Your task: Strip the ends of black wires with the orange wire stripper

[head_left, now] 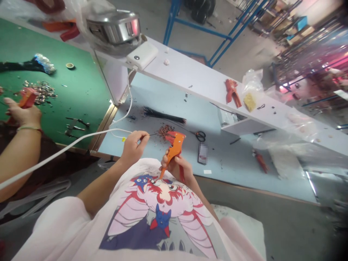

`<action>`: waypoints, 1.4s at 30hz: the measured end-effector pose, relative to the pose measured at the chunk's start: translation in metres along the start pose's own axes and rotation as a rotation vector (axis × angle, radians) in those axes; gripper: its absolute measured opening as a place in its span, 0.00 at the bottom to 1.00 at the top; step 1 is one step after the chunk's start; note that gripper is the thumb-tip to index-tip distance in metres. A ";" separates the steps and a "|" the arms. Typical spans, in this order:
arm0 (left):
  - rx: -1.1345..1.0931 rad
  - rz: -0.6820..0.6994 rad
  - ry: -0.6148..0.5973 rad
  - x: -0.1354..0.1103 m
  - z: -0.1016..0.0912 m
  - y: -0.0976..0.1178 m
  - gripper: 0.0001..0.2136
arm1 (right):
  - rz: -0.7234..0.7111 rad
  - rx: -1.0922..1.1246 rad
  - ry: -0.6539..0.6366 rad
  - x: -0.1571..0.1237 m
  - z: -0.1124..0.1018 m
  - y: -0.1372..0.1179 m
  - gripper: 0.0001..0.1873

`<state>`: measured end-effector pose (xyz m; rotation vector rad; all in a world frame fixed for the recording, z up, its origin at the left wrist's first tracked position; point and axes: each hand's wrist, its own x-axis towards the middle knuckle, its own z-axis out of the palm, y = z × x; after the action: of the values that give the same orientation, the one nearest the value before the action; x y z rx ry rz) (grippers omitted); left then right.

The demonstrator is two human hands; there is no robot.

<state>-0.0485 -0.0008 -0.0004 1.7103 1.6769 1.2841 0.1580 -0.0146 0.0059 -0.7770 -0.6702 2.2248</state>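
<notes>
Left hand (134, 148) raised, pinching seemingly a dark wire (153, 135), right hand (185, 169) clasping orange pliers (176, 144)

Two black bundles (164, 115), one scissors (200, 136), one power bank (143, 55)

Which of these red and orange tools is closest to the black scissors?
The orange tool in your right hand, just left of the scissors. Others are farther off: on the white ledge, the bench's right end, or in a co-worker's hand.

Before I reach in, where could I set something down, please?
Mostly bare: blue worktop between the white slip and red-handled tool, and a strip between the black wire bundle and shelf. Crowded: around the orange wire stripper and scrap pile.
</notes>
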 end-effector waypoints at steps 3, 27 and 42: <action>-0.120 -0.102 -0.027 0.000 -0.004 -0.003 0.10 | -0.012 0.012 0.046 -0.001 -0.005 -0.004 0.17; 0.182 0.298 -0.033 -0.002 -0.004 0.000 0.08 | 0.089 -0.250 -0.130 -0.004 0.005 -0.008 0.18; 0.209 0.344 0.008 -0.002 -0.005 0.002 0.05 | 0.074 -0.250 -0.119 -0.001 0.001 0.001 0.10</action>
<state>-0.0511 -0.0046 0.0024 2.1962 1.6177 1.2960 0.1579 -0.0165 0.0061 -0.8057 -1.0079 2.2950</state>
